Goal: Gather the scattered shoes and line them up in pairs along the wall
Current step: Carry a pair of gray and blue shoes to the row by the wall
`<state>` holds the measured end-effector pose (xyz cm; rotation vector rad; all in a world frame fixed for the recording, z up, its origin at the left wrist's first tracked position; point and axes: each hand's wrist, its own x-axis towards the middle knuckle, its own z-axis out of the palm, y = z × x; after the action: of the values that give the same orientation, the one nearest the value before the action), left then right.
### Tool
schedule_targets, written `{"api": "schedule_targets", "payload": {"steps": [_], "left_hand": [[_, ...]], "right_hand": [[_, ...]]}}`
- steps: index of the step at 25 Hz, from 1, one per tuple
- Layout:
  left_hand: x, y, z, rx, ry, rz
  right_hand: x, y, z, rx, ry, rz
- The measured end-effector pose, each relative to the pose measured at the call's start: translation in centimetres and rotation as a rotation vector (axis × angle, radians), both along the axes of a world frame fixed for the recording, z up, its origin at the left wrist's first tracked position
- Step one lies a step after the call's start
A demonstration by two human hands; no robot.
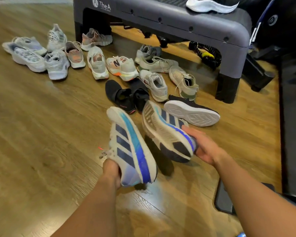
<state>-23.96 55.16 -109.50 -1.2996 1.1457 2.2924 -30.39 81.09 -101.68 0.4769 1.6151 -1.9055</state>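
My left hand (111, 171) grips a white sneaker with navy stripes and a blue sole edge (129, 149) by its heel end, held above the wooden floor. My right hand (202, 147) holds the matching sneaker (166, 132) by its heel, tipped so its sole faces me. Beyond them several shoes lie scattered: two black slip-ons (121, 96), a black shoe on its side showing a white sole (191, 112), a white pair with orange soles (121, 67), beige trainers (184, 81), and pale grey and pink ones (56, 63) further left.
A dark grey step bench (178, 21) stands over the far shoes, with a white-soled shoe (212, 5) on top and black gear beneath. Dark equipment and a mat (290, 117) line the right side. Bare wooden floor (32, 134) spreads to the left.
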Motion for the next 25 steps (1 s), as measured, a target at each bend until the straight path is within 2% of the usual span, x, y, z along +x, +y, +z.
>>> {"api": "schedule_targets", "payload": {"steps": [2, 3, 5, 7, 10, 13, 16, 17, 21, 25], "left_hand": [[-0.3, 0.3, -0.1, -0.333, 0.007, 0.059], [-0.5, 0.3, -0.3, -0.548, -0.008, 0.034], [-0.6, 0.7, 0.6, -0.891, 0.019, -0.113], [-0.1, 1.2, 1.0, -1.145, 0.091, -0.356], [1.1, 1.9, 1.4, -1.502, 0.188, -0.575], [1.8, 2.2, 1.8, -1.52, 0.309, -0.827], [2.1, 2.4, 1.5, -1.386, 0.151, -1.278], [2.1, 2.4, 1.5, -1.358, 0.092, -1.358], [-0.2, 2.8, 4.3, -1.323, 0.096, -1.303], [-1.1, 3.3, 11.4, -1.265, 0.035, -1.281]], "right_hand": [[-0.7, -1.9, 0.5, 0.403, 0.184, 0.181], [-0.7, -3.2, 0.4, 0.644, 0.302, 0.296], [0.0, -6.1, -0.3, 0.979, 0.484, 0.478], [1.7, -8.6, -1.8, 1.163, 0.601, 0.703], [3.8, -10.1, -4.0, 1.246, 0.631, 1.011], [4.1, -9.3, -4.4, 1.247, 0.565, 1.074], [3.8, -8.9, -3.8, 1.24, 0.514, 1.067], [3.6, -9.1, -3.5, 1.23, 0.506, 1.038], [3.5, -10.4, -1.3, 1.231, 0.555, 0.883], [4.6, -10.7, 5.1, 1.234, 0.585, 0.808]]}}
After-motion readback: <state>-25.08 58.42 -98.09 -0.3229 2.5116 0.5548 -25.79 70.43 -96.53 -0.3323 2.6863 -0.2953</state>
